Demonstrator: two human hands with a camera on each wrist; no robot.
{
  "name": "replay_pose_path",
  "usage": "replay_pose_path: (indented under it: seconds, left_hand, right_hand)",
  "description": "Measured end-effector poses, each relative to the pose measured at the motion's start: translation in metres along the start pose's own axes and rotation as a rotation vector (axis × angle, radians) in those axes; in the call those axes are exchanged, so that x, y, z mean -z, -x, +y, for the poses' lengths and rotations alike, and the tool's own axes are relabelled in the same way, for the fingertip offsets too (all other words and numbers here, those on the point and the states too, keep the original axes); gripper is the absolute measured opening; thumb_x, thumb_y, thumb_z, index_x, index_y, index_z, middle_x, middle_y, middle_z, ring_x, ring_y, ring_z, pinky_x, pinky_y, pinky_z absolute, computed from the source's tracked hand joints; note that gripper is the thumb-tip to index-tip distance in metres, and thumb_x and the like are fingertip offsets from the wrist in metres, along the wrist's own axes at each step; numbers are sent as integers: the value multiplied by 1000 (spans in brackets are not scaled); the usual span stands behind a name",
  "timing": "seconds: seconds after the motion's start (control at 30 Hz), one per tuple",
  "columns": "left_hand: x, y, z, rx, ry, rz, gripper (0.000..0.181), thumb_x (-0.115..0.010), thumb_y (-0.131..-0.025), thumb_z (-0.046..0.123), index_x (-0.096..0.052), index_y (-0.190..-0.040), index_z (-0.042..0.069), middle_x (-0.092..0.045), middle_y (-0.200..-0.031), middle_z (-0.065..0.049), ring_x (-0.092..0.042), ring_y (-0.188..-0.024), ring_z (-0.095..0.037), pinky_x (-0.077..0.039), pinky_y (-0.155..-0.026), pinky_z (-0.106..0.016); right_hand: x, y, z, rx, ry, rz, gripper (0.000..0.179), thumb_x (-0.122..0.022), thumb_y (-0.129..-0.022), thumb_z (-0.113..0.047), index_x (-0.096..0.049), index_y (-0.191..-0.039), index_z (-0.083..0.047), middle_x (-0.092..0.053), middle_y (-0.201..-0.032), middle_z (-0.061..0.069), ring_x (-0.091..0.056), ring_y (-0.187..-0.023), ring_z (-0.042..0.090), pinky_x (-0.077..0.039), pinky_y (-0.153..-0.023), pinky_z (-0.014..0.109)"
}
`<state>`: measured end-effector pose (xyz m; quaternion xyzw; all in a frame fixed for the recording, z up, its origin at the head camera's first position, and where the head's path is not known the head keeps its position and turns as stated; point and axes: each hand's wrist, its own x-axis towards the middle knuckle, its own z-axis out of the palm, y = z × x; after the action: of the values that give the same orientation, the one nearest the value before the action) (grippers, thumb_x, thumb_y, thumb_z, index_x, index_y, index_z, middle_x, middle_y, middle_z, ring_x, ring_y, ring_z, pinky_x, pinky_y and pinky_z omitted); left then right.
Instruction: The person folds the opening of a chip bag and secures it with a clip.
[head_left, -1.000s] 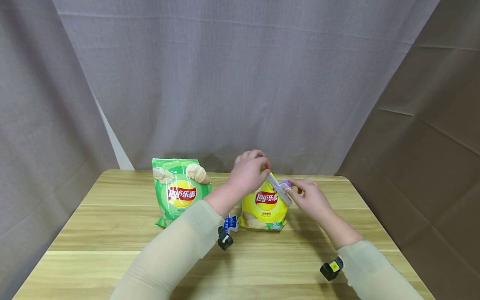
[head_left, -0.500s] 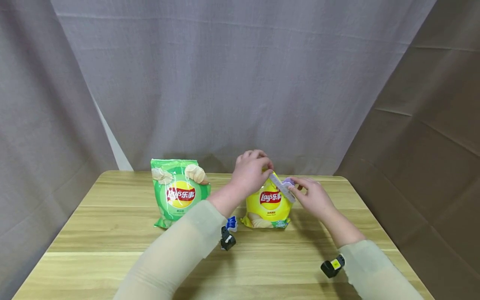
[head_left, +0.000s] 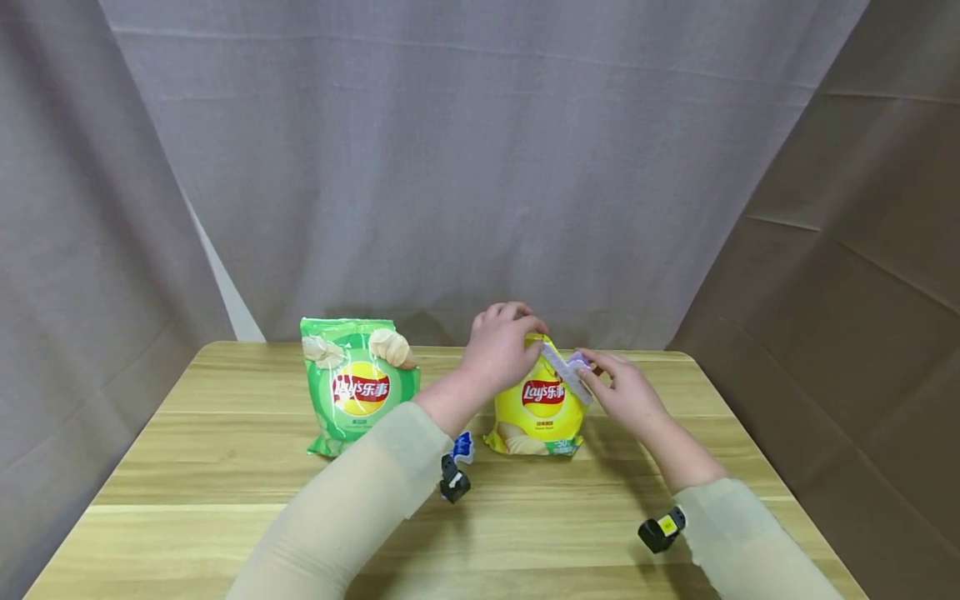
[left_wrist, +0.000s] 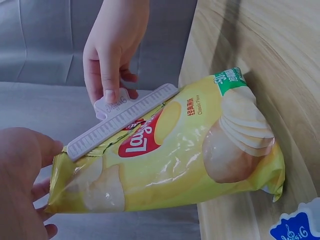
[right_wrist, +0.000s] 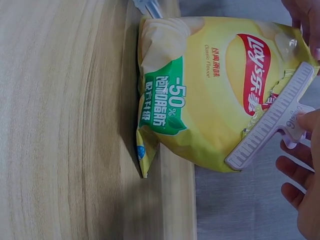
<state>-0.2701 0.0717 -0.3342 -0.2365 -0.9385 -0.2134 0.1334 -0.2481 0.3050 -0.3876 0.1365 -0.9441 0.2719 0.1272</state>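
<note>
A yellow bag of Lay's potato chips (head_left: 542, 421) stands on the wooden table. My left hand (head_left: 504, 343) grips its top left corner, with the thumb on the near side in the left wrist view. Across the torn, slanted top right edge sits a long pale purple bag clip (right_wrist: 270, 120), its ridged bar lying along the bag's front. My right hand (head_left: 628, 390) pinches the clip's handle between thumb and fingers. From the left wrist side, the right thumb presses the lettered handle tab (left_wrist: 112, 104).
To the left, a green bag of Lay's chips (head_left: 360, 396) stands upright. Between the bags, partly behind the left wrist camera (head_left: 453, 481), lies a blue and white clip (head_left: 463, 448) with a musical note on it. A grey curtain (head_left: 465, 167) hangs behind the table.
The yellow bag has shifted a little to the right, along with the clip and the right hand. Both hands keep their hold.
</note>
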Motion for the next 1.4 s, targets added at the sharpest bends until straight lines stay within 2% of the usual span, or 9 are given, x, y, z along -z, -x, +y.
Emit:
replay_pose_path:
  seconds: [0.23, 0.4, 0.5, 0.7, 0.97, 1.1, 1.4]
  left_hand:
    - [-3, 0, -3, 23, -15, -9, 33, -58, -99, 40, -63, -129, 28, -49, -142, 1, -39, -135, -25, -29, -113, -45]
    - [-5, 0, -5, 38, -17, -15, 36, -58, -99, 41, -61, -133, 29, -48, -143, 0, -39, -135, -25, -30, -113, -45]
    - [-5, 1, -6, 43, -16, -20, 38, -58, -99, 41, -60, -134, 28, -47, -144, 0, -38, -136, -25, -29, -113, -45]
    - [-5, 2, -7, 53, -13, -21, 41, -60, -97, 41, -58, -136, 29, -45, -147, 0, -36, -138, -25, -27, -115, -45]
    - [-6, 2, -9, 62, 11, 10, 44, -63, -96, 39, -56, -137, 26, -42, -150, -2, -34, -140, -26, -26, -116, -46]
    - [-6, 3, -11, 60, 27, 23, 45, -63, -96, 38, -55, -138, 25, -42, -150, -2, -35, -140, -25, -26, -116, -46]
    - [-5, 11, -19, 64, 51, 37, 49, -63, -96, 37, -51, -142, 24, -44, -148, -2, -35, -140, -25, -26, -115, -47]
  right_hand:
    - [-4, -2, 0, -1, -8, -26, 46, -52, -104, -28, -49, -146, -9, -56, -136, 21, -55, -119, 38, -45, -98, 57]
    - [-6, -4, -1, -28, -17, -34, 47, -50, -105, -29, -46, -148, -10, -59, -131, 20, -56, -115, 36, -46, -94, 56]
    - [-8, -5, 0, -24, -16, -33, 47, -50, -105, -27, -46, -148, -9, -60, -126, 19, -57, -110, 34, -48, -90, 53]
    - [-9, -6, 0, -8, -32, -30, 49, -55, -102, -22, -44, -149, -9, -59, -128, 20, -57, -111, 34, -49, -90, 52]
    - [-11, -6, 1, 6, -43, -25, 54, -60, -99, -21, -43, -149, -7, -59, -126, 19, -56, -109, 31, -50, -87, 46]
    - [-14, -7, 2, 5, -44, -23, 55, -61, -99, -23, -43, -149, -6, -59, -125, 19, -56, -109, 32, -50, -87, 50]
    - [-15, -9, 4, -33, -83, -52, 66, -63, -98, -30, -34, -154, -14, -52, -136, 16, -53, -114, 33, -50, -89, 49]
